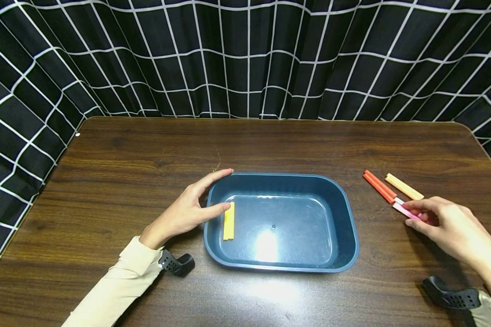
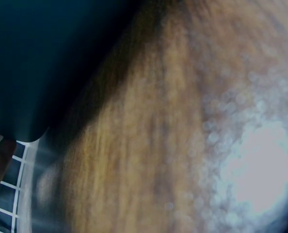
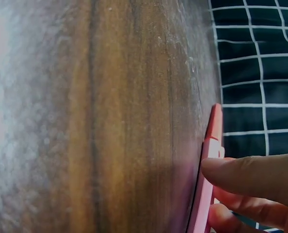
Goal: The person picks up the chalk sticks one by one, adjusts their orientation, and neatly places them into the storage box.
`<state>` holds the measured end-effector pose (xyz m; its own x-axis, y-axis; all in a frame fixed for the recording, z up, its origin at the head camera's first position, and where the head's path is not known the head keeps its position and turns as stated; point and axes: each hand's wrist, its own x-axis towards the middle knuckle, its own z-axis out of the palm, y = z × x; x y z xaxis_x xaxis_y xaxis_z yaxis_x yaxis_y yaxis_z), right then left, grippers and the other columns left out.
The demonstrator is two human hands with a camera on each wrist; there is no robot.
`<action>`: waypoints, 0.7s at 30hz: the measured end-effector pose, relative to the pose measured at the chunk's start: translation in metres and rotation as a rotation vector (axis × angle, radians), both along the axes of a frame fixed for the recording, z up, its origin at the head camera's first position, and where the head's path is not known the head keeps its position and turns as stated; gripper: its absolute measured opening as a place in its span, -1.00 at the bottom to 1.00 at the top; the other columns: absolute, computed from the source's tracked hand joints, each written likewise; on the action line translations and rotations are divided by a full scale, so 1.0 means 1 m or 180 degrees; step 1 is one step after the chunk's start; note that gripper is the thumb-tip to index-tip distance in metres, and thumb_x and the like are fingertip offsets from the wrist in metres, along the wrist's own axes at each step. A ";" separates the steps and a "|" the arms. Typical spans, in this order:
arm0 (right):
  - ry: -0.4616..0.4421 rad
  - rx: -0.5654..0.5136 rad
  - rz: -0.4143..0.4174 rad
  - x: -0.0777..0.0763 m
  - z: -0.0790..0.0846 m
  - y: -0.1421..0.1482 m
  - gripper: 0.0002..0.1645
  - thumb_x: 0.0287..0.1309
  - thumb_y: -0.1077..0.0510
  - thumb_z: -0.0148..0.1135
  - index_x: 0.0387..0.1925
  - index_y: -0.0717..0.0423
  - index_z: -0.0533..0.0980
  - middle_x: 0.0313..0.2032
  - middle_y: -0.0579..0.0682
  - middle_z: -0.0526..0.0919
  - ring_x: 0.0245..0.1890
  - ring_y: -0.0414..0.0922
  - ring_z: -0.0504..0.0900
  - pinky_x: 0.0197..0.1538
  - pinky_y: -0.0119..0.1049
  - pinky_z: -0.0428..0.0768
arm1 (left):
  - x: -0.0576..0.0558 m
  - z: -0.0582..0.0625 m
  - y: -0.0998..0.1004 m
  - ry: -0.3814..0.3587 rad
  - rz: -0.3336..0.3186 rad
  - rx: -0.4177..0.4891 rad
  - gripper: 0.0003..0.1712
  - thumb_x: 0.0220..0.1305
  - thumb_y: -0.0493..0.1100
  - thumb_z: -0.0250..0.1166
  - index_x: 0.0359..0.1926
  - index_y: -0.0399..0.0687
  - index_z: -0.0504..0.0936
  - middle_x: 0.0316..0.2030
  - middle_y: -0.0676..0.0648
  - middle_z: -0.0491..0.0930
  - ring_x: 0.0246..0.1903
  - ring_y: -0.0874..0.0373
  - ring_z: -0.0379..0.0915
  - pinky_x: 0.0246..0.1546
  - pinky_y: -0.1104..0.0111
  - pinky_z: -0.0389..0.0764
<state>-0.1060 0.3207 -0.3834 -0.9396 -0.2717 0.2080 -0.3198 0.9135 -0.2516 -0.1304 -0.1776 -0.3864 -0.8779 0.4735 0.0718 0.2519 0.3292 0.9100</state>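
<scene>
A blue plastic bin sits on the wooden table. My left hand holds it at its left end, the thumb over the rim and the index finger along the outside of the back left corner. Inside, under the thumb tip, lies a pair of yellow sticks. Off to the right, my right hand pinches pink sticks between thumb and fingers; the right wrist view shows a pink stick running beneath the thumb. Red sticks lie end to end with the pink ones. Beside them is a pale yellow stick.
The brown wooden table reaches back to a black curtain with a white grid. Black straps are worn at both wrists. Bright glare shows on the table's front and the bin floor.
</scene>
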 end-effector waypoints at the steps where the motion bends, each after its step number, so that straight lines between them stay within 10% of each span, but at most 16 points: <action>1: 0.0012 -0.0008 0.0007 0.000 0.000 0.000 -0.67 -0.12 0.31 0.52 -0.21 0.18 0.68 -0.49 -0.15 0.52 -0.49 -0.51 0.27 -0.48 -0.44 0.23 | 0.000 0.000 0.000 0.0010 -0.0004 0.0005 -0.21 0.27 -0.20 0.35 0.47 0.02 0.26 0.44 -0.04 0.29 0.31 -0.01 0.38 0.37 0.02 0.38; 21: -0.0152 -0.0013 0.0083 0.000 -0.006 -0.004 -0.75 -0.10 0.41 0.44 -0.31 0.14 0.67 -0.57 -0.27 0.48 -0.55 -0.56 0.28 -0.53 -0.44 0.28 | 0.000 0.000 0.001 0.0035 0.0001 -0.0061 -0.21 0.27 -0.17 0.36 0.47 0.03 0.26 0.44 -0.01 0.29 0.36 0.03 0.32 0.40 0.02 0.34</action>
